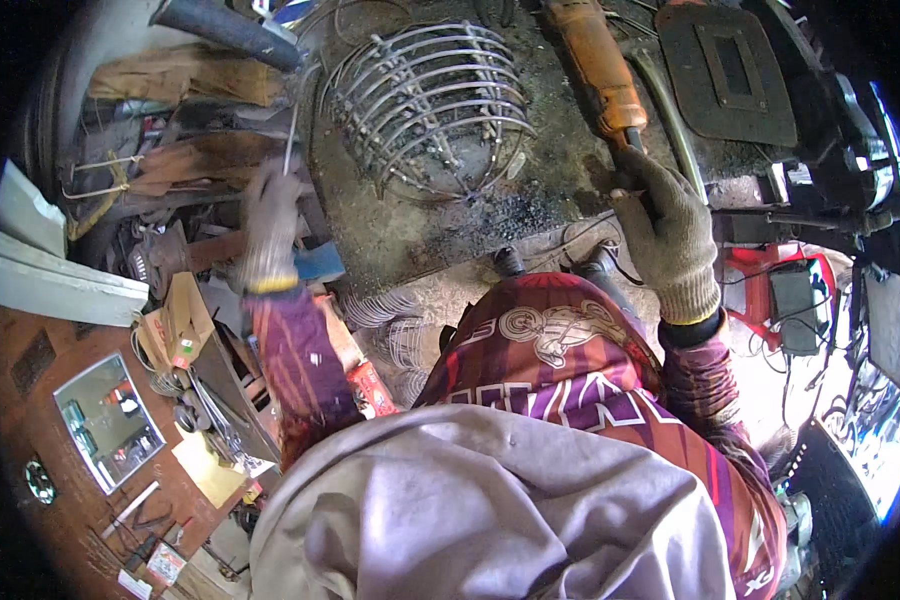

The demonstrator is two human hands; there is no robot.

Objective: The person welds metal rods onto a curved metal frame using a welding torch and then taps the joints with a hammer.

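My left hand (pixel 272 225), in a grey knitted glove and blurred by motion, is closed around a thin metal rod (pixel 290 140) at the left edge of the worktable. My right hand (pixel 672 235), gloved the same way, is by the cord end of an orange angle grinder (pixel 600 70); its thumb stands apart from its fingers, and I see nothing clearly gripped. Between the hands, farther back, a cage of curved metal rods (pixel 440 105) rests on the table, its bars joined by cross strips.
The dark, stained worktable (pixel 400 235) carries a flat welding shield (pixel 728 75) at far right. Wire coils (pixel 382 310) lie on the floor near my legs. A red-framed machine (pixel 790 295) stands to the right. A cluttered brown surface (pixel 45 440) with tools is at lower left.
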